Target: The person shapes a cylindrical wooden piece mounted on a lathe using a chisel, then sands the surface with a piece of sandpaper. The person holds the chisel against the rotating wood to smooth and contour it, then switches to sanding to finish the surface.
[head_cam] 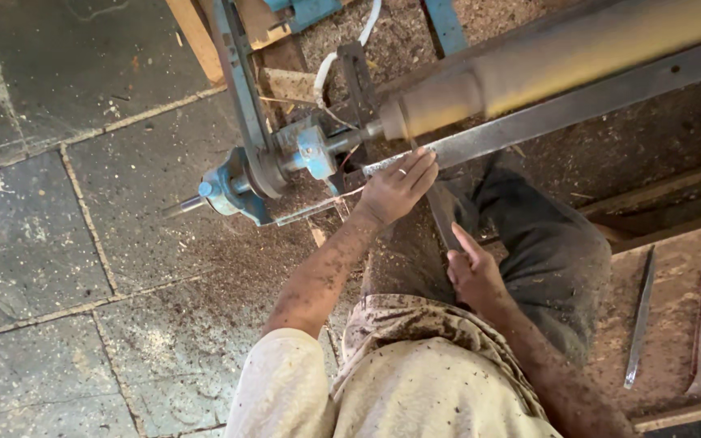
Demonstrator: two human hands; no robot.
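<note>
Long chisel (441, 212) held against wooden cylinder (561, 57) on lathe, left hand (397, 185) fingers flat pressing its blade on tool rest (529, 122), right hand (472, 272) gripping its handle end.

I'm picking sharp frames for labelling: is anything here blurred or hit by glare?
Head view: the wooden cylinder on the lathe is smeared lengthwise, likely by spinning; the left hand on the metal rest bar and the right hand gripping a chisel look sharp. Light is soft and even, without glare; the lower right corner sits in shade.
</note>
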